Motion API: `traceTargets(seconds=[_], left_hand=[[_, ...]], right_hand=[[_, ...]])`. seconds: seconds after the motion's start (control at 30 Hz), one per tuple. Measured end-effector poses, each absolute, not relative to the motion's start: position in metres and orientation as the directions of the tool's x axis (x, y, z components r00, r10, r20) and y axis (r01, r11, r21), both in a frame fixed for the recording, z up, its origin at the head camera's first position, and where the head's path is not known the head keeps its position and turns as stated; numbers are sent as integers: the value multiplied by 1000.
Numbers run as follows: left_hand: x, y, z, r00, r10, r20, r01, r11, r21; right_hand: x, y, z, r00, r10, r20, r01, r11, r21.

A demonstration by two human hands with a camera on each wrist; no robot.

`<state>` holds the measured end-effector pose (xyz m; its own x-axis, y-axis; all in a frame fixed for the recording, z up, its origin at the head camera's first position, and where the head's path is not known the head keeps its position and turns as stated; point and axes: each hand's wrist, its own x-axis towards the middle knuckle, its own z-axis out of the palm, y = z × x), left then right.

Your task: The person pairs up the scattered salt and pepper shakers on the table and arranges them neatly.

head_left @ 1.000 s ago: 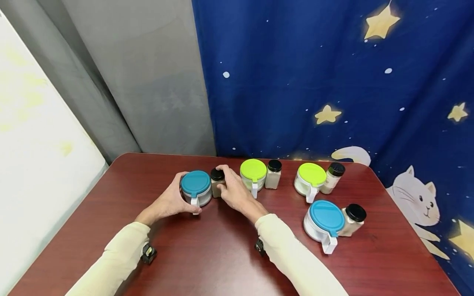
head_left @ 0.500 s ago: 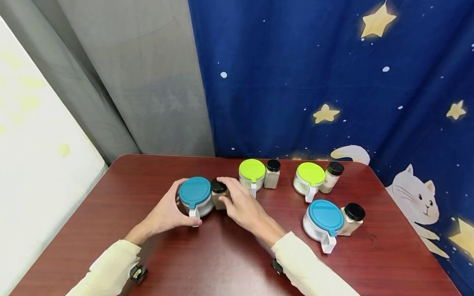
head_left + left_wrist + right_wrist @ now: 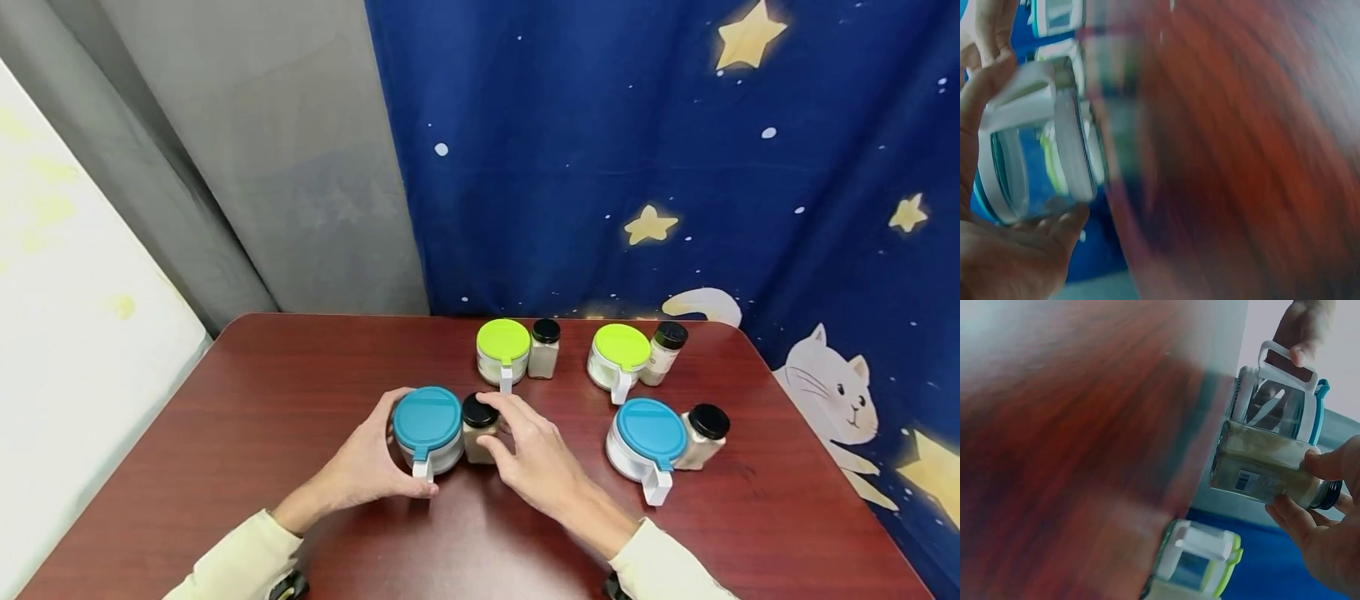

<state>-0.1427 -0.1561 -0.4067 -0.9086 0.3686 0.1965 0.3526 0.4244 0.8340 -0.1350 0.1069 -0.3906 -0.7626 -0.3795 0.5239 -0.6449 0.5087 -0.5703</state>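
Observation:
My left hand [image 3: 375,458] grips a clear seasoning jar with a blue lid [image 3: 428,418], its fingers round the far side and the thumb by the white handle [image 3: 1022,112]. Beside that jar stands a square glass spice bottle [image 3: 1260,469] with a black cap [image 3: 480,410] and pale brown powder inside. My right hand [image 3: 536,458] holds this bottle, thumb on the near side and fingers on its right. Jar and bottle are upright, side by side, in the middle of the table. Part of the bottle is hidden behind the right fingers in the head view.
Behind stand a green-lidded jar [image 3: 503,343] and a black-capped bottle [image 3: 543,354]. Farther right are another green-lidded jar [image 3: 619,354] with a round shaker [image 3: 663,357], and a blue-lidded jar [image 3: 648,433] beside a square bottle [image 3: 702,437]. Curtains hang beyond the table's far edge.
Both hands have brought the blue-lidded jar and the black-capped bottle together toward the near side and a little right. The other jars and bottles keep their places on the table.

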Motion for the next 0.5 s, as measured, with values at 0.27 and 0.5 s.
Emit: traceTargets(seconds=[0.27, 0.5], left_hand=[[-141, -117, -412, -934, 328, 140, 296, 496, 817], [-141, -89, -420, -951, 283, 125, 259, 507, 822]], right_hand=[[-131, 134, -396, -849, -305, 431, -528, 530, -664], [-130, 155, -400, -865, -280, 416, -501, 516, -695]])
